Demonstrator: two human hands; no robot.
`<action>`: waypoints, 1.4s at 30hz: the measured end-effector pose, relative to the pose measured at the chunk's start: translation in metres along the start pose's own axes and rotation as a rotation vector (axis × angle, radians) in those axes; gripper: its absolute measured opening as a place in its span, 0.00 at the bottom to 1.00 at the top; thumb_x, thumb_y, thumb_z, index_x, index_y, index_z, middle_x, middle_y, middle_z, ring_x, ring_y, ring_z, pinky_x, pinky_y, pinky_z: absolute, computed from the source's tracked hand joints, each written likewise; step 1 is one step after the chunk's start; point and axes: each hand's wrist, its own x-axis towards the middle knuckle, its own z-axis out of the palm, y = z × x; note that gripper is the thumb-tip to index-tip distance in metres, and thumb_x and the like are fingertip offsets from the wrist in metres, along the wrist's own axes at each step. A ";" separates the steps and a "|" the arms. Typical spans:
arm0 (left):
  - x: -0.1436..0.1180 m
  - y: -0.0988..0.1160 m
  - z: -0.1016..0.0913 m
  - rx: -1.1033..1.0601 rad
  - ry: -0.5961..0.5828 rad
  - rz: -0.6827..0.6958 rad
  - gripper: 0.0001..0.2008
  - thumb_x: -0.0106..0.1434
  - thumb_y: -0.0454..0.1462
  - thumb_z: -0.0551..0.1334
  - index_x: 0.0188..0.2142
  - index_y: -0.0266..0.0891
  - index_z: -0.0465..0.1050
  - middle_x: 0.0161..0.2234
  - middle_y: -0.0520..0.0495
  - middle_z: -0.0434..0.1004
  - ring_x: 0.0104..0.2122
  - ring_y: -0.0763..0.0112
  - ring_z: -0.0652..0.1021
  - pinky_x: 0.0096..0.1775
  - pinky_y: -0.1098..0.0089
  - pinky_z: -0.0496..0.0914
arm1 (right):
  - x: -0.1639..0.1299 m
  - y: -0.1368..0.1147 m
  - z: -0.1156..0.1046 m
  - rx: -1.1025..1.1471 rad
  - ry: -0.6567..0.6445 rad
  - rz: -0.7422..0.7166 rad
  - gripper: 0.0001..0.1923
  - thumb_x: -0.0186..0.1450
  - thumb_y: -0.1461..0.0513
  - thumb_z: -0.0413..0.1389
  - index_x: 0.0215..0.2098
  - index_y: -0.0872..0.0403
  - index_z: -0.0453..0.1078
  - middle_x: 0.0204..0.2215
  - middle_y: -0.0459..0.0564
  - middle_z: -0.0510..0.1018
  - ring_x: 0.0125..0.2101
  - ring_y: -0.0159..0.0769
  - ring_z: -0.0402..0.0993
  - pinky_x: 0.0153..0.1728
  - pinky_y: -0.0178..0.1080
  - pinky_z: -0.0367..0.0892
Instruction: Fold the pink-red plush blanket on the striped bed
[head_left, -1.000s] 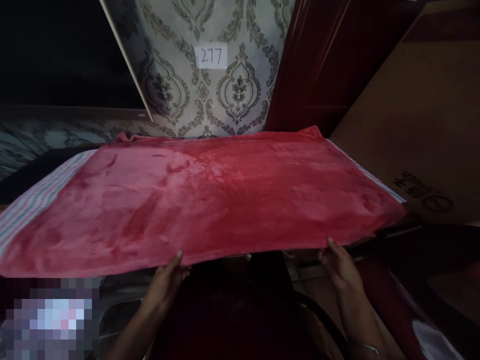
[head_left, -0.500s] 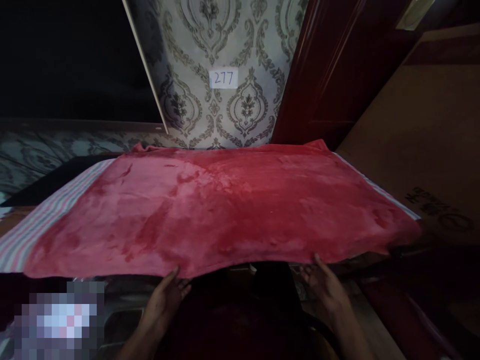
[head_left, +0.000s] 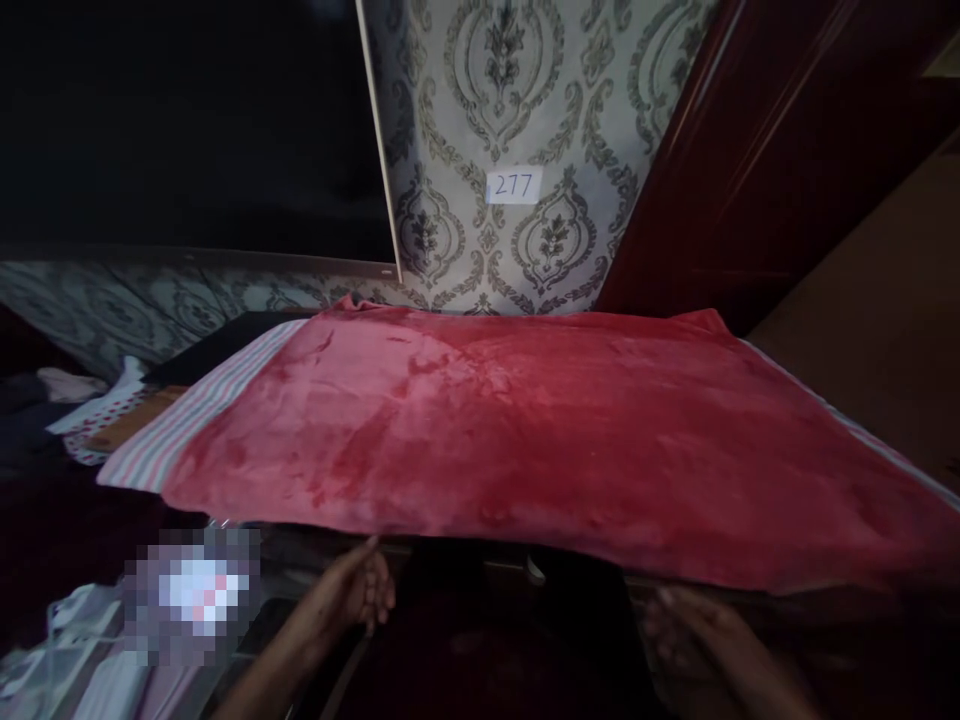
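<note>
Left hand hangs loosely curled just under the near edge of the red blanket, holding nothing. Right hand sits blurred below that edge; its grip cannot be told. The blanket lies flat, long axis left to right, over a striped cloth.

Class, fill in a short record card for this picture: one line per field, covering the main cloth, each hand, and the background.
main cloth: red fleece blanket, spread flat, with a striped border at its left end
left hand: left hand just below the blanket's near edge, fingers curled; contact unclear
right hand: right hand below the near edge, blurred and dim, apart from the blanket
wall: damask wallpaper with a paper label reading 277
right side: dark red door
</note>
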 end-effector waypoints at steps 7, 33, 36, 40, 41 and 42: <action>0.047 0.090 0.041 0.854 0.146 0.855 0.22 0.60 0.49 0.64 0.49 0.40 0.79 0.54 0.39 0.79 0.56 0.52 0.74 0.61 0.55 0.64 | 0.040 -0.091 0.080 -0.526 0.069 -0.786 0.30 0.62 0.42 0.54 0.55 0.48 0.75 0.54 0.55 0.79 0.55 0.49 0.73 0.58 0.52 0.66; 0.090 0.114 -0.014 1.743 0.372 0.523 0.34 0.70 0.52 0.50 0.70 0.42 0.53 0.72 0.35 0.45 0.71 0.45 0.47 0.65 0.38 0.47 | 0.117 -0.115 0.140 -1.342 0.037 -1.051 0.28 0.72 0.52 0.44 0.68 0.47 0.61 0.68 0.54 0.62 0.67 0.50 0.57 0.64 0.58 0.55; 0.096 0.105 0.013 1.721 0.089 0.666 0.33 0.70 0.53 0.50 0.70 0.46 0.53 0.72 0.39 0.46 0.71 0.48 0.47 0.66 0.39 0.46 | 0.128 -0.133 0.156 -1.392 0.003 -0.973 0.29 0.71 0.52 0.46 0.70 0.45 0.57 0.71 0.52 0.55 0.69 0.52 0.50 0.65 0.61 0.51; 0.122 0.121 0.048 1.736 -0.122 0.760 0.33 0.71 0.52 0.49 0.71 0.47 0.48 0.73 0.41 0.42 0.72 0.52 0.46 0.67 0.40 0.43 | 0.141 -0.155 0.173 -1.459 -0.070 -0.830 0.31 0.72 0.53 0.46 0.71 0.46 0.54 0.72 0.53 0.50 0.71 0.51 0.45 0.66 0.60 0.49; 0.131 0.129 0.056 1.743 -0.115 0.771 0.33 0.71 0.52 0.49 0.72 0.47 0.47 0.73 0.41 0.42 0.72 0.53 0.46 0.67 0.41 0.43 | 0.145 -0.160 0.176 -1.465 -0.075 -0.812 0.31 0.72 0.53 0.45 0.72 0.46 0.53 0.72 0.53 0.49 0.71 0.50 0.44 0.66 0.59 0.48; 0.142 0.138 0.063 1.749 -0.087 0.773 0.33 0.72 0.51 0.49 0.72 0.46 0.47 0.73 0.40 0.43 0.72 0.54 0.46 0.67 0.42 0.43 | 0.149 -0.164 0.178 -1.467 -0.072 -0.805 0.31 0.72 0.53 0.45 0.72 0.46 0.51 0.72 0.53 0.48 0.71 0.50 0.43 0.66 0.59 0.47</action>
